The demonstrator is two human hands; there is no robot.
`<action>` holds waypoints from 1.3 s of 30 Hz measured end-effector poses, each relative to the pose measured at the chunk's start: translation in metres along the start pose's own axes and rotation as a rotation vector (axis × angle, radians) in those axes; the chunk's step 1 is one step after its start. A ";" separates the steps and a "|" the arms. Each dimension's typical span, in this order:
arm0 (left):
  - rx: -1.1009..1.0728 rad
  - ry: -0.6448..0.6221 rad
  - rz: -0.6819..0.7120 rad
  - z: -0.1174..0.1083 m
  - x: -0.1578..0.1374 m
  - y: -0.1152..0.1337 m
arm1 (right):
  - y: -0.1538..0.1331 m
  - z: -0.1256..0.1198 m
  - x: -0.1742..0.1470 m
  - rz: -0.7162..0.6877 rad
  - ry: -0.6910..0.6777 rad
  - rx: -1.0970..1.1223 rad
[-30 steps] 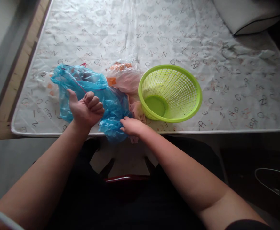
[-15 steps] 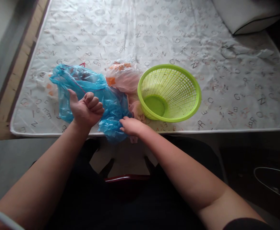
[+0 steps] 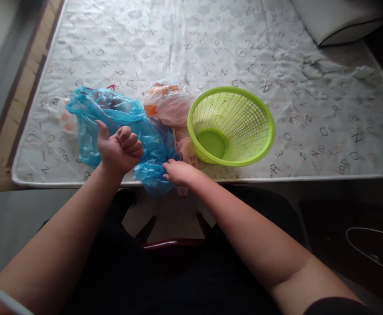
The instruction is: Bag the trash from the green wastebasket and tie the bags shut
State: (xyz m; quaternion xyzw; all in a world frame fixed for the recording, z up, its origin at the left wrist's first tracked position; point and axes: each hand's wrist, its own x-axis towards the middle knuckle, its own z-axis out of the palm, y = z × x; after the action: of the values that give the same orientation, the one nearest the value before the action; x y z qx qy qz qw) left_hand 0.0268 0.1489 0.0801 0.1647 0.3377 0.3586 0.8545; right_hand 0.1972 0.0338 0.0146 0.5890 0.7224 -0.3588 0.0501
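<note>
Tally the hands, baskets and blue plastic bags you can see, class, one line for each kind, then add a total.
Hands: 2, the left hand and the right hand
Baskets: 1, the green basket
Blue plastic bags: 1, the crumpled blue bag, as far as its folds show
Total: 4

Stretching out as a white letter-printed surface (image 3: 322, 148), carrying a crumpled translucent blue plastic bag (image 3: 152, 135), a clear orange-printed plastic bag (image 3: 173, 107), a soft pale-pink bundle (image 3: 186, 150), a round lime-green perforated plastic basket (image 3: 247, 124), a black-edged white block (image 3: 339, 22)
</note>
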 end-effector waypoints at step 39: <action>1.928 -0.175 -0.003 -0.045 0.018 -0.041 | -0.014 -0.020 -0.036 -0.091 0.133 -0.071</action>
State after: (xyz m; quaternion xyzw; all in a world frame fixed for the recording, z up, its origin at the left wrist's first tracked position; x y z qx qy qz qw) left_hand 0.0251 0.1354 0.0179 0.8206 0.4223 -0.0868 0.3751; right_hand 0.2028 0.0149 0.0538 0.5758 0.7625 -0.2949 0.0066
